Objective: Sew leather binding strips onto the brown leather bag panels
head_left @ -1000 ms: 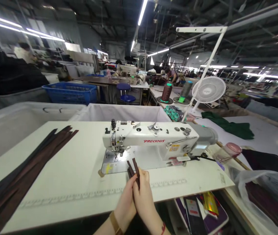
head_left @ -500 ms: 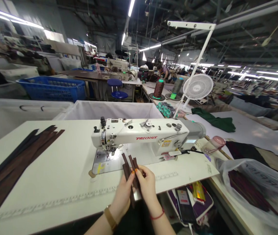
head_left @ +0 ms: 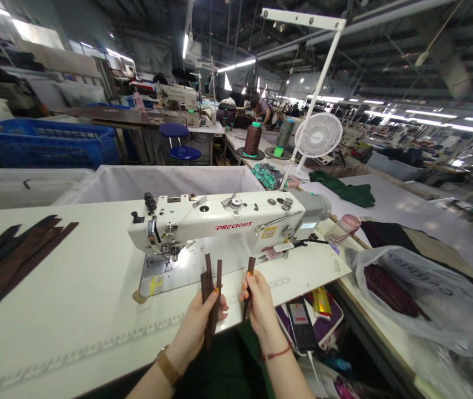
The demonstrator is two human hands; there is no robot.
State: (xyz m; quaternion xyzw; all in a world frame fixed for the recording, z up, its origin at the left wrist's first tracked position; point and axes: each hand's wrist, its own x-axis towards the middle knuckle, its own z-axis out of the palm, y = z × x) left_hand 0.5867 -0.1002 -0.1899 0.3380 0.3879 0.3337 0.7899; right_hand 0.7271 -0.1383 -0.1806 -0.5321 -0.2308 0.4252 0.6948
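Observation:
My left hand (head_left: pixel 197 322) is closed around several narrow brown fabric strips (head_left: pixel 207 285), which stick up past the thumb and hang below the fingers. A short way to the right, my right hand (head_left: pixel 260 302) grips another brown strip (head_left: pixel 251 266), held upright between thumb and fingers. Both hands are over the front edge of the white table, apart from each other. Behind them stands a white sewing machine (head_left: pixel 215 221), its needle area lit over the metal plate (head_left: pixel 165 277). Longer brown and black strips (head_left: pixel 20 255) lie on the table at the left.
A clear plastic bag (head_left: pixel 419 293) with dark strips lies at the right, near a pink cup (head_left: pixel 346 227). Below the table edge is a phone (head_left: pixel 301 327) on a cable. Thread cones (head_left: pixel 253 139) and a fan (head_left: pixel 318 136) stand behind the machine.
My hands have moved apart. The right hand has drawn brown strip material away from the bundle in my left hand. The view has turned slightly right.

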